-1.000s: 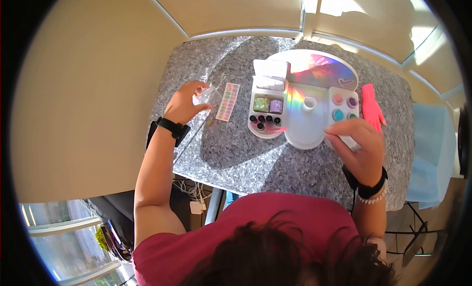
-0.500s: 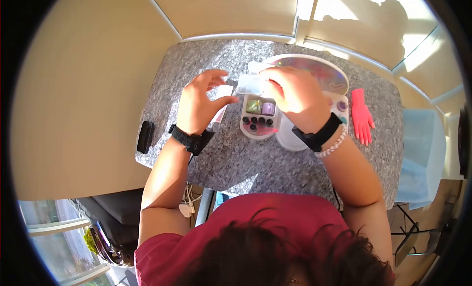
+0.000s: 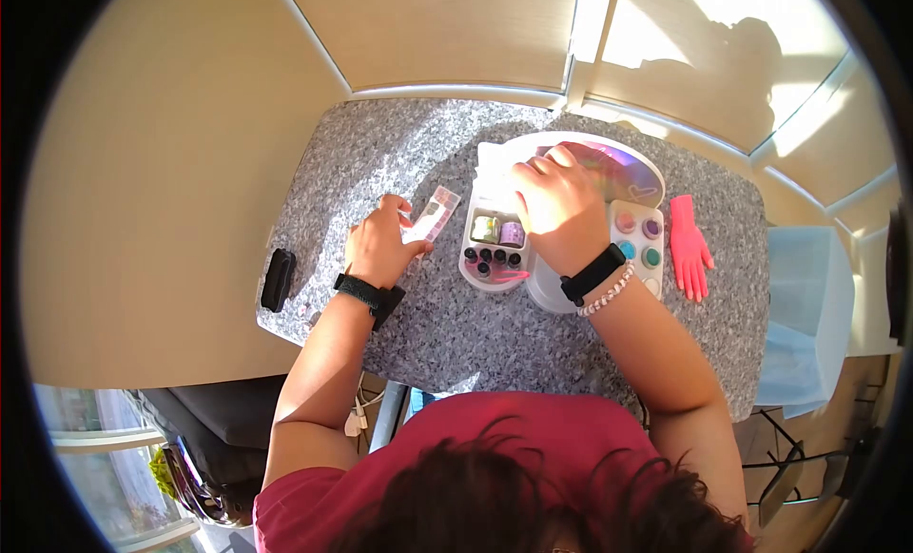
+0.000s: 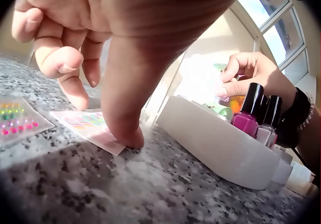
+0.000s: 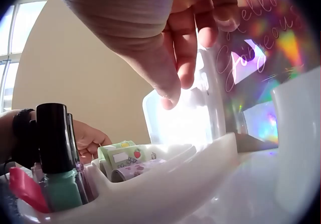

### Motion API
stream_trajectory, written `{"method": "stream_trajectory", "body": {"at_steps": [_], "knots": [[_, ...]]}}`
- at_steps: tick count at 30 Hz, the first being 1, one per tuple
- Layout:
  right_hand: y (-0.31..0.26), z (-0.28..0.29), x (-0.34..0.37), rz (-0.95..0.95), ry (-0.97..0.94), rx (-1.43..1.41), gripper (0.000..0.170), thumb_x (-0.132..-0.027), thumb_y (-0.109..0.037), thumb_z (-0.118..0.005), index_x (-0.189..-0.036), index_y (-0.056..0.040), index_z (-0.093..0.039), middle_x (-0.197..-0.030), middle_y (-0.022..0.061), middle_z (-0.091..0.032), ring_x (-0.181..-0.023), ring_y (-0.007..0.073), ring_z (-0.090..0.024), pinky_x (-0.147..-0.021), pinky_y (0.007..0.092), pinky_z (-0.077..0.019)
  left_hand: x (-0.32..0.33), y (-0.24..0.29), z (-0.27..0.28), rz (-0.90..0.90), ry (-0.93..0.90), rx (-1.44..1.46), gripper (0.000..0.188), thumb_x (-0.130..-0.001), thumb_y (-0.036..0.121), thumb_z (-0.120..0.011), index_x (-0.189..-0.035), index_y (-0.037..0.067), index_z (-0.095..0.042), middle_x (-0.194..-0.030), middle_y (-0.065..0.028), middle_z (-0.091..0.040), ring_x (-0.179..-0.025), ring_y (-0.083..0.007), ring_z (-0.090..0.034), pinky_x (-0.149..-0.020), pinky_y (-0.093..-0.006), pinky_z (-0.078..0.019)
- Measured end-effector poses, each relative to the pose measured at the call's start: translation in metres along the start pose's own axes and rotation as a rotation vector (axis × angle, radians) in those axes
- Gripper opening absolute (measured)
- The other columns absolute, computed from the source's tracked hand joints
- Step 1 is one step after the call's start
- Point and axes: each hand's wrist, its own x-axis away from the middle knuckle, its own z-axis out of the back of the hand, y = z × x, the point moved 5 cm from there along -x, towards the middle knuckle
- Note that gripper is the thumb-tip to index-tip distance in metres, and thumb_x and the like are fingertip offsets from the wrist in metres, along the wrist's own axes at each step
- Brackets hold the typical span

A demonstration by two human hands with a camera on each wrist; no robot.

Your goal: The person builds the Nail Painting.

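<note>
My left hand [image 3: 377,246] rests with its thumb and fingertips on either side of a sticker sheet [image 3: 437,213]; in the left wrist view the sheet [image 4: 88,128] lies on the speckled tabletop, the thumb touching its near edge. My right hand [image 3: 565,211] is over the back left of the white tray. Thumb and fingers pinch the top of a pale, glaring case [image 5: 178,121] that stands upright there in the right wrist view. Before it are green [image 3: 485,231] and purple [image 3: 511,233] rolls, then several black-capped polish bottles [image 3: 485,268].
A pink glove or hand shape [image 3: 689,253] lies right of the tray. Round pots [image 3: 651,256] fill the tray's right side, with a shiny upright panel [image 3: 618,173] behind. A black case [image 3: 278,280] sits at the table's left edge. A gem sheet [image 4: 17,117] lies beside the sticker sheet.
My right hand has crossed from the tray's right side to its back left, carrying the pale case there. My left hand released a clear sheet and lowered to the sticker sheet, which sits more slanted.
</note>
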Motion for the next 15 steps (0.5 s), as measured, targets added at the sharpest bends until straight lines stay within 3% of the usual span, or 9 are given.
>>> {"method": "stream_trajectory", "body": {"at_steps": [6,10,12,15], "knots": [[0.008,0.001,0.004,0.019,0.087,-0.044,0.016,-0.087,-0.011,-0.081,-0.1,-0.01,-0.072,-0.106,0.0061,-0.07,-0.104,0.0298,-0.07,-0.086,0.0441,-0.06,0.0,-0.01,-0.008,0.096,-0.137,0.117,0.06,-0.079,0.036,-0.1,-0.126,0.013,-0.071,-0.116,-0.0092,-0.082,-0.107,-0.0339,-0.079,-0.093,-0.0458,-0.059],[0.005,0.016,0.0,-0.047,0.044,-0.049,0.018,-0.089,-0.017,-0.078,-0.106,-0.0127,-0.074,-0.104,0.0043,-0.07,-0.102,0.0279,-0.072,-0.083,0.0455,-0.0603,0.004,-0.012,-0.005,0.004,-0.011,0.002,0.054,-0.079,0.038,-0.099,-0.121,0.013,-0.075,-0.113,-0.01,-0.081,-0.107,-0.036,-0.077,-0.095,-0.0476,-0.0581],[0.001,0.026,-0.002,-0.02,0.036,-0.168,0.017,-0.091,-0.014,-0.082,-0.107,-0.0106,-0.075,-0.11,0.0076,-0.071,-0.104,0.0319,-0.072,-0.088,0.0452,-0.0603,-0.001,-0.022,-0.012,-0.153,0.088,-0.07,0.056,-0.077,0.039,-0.098,-0.121,0.014,-0.076,-0.113,-0.0099,-0.078,-0.104,-0.0339,-0.076,-0.094,-0.047,-0.0556],[-0.008,0.035,-0.003,0.015,0.051,-0.217,0.016,-0.092,-0.014,-0.082,-0.107,-0.0107,-0.077,-0.111,0.0073,-0.073,-0.104,0.0313,-0.072,-0.088,0.0439,-0.0599,-0.001,-0.012,-0.002,-0.1,0.03,-0.092,0.055,-0.078,0.041,-0.098,-0.121,0.013,-0.076,-0.112,-0.0101,-0.08,-0.106,-0.0341,-0.077,-0.098,-0.0465,-0.0549]]}}
